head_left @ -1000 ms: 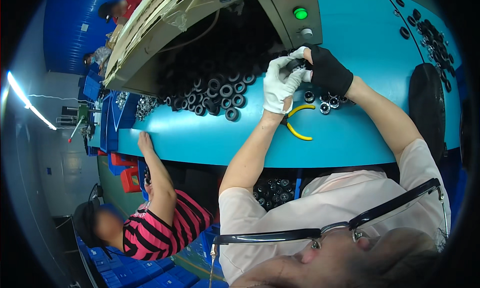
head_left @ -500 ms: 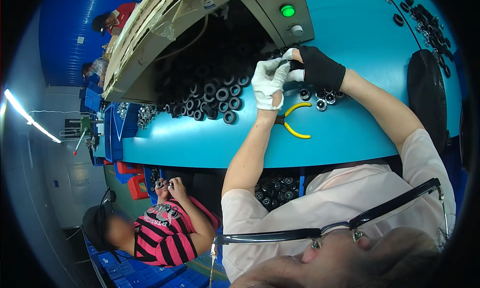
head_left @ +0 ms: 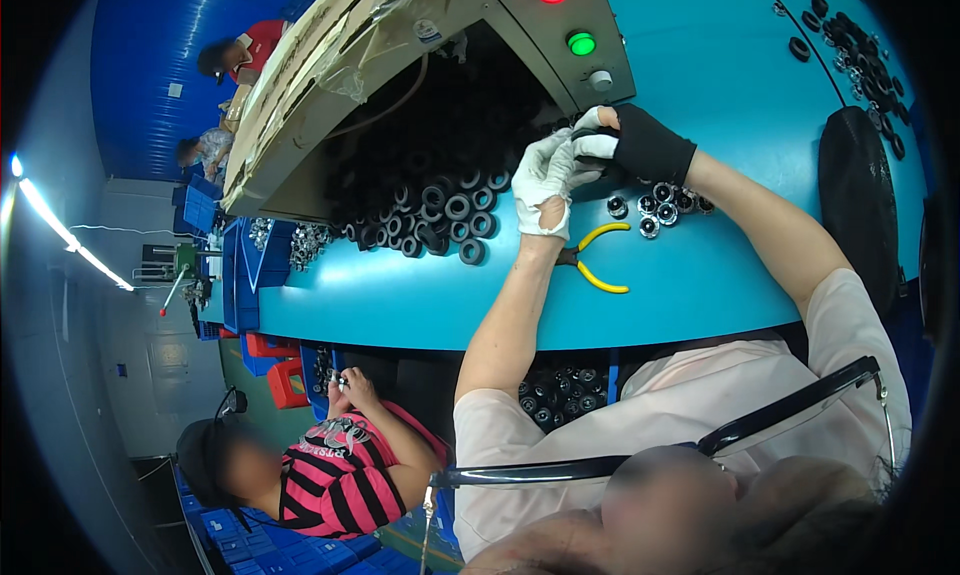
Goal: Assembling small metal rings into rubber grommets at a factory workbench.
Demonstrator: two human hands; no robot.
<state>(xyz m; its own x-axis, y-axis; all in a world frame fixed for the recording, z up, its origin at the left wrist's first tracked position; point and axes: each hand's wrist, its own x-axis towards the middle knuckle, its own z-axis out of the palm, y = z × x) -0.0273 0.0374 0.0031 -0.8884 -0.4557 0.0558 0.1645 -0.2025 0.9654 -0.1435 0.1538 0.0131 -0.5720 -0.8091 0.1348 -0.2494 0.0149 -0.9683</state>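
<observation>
My left hand (head_left: 545, 183), in a white glove with a torn wrist, meets my right hand (head_left: 650, 147) over the blue table. A black glove with white-covered fingertips is on the right hand. Both sets of fingers are pinched together around something small and dark, mostly hidden between them. Just below the hands lie several shiny metal-and-black round parts (head_left: 658, 210). Yellow-handled pliers (head_left: 603, 260) rest beside my left wrist, jaws toward the arm. Left of my hands, a heap of black rings (head_left: 435, 215) spills out of a machine's dark opening.
The beige machine (head_left: 590, 5) with red and green lights stands ahead. A black sleeve-like item (head_left: 858, 205) and scattered rings (head_left: 870, 70) lie at right. Below the table edge sits a bin of round parts (head_left: 565, 395). A co-worker in a striped shirt (head_left: 350, 470) handles small parts at left.
My gloved fingers have closed in on each other, and the dark piece between them shows less. The view has shifted slightly, so the scene sits a little lower and farther right.
</observation>
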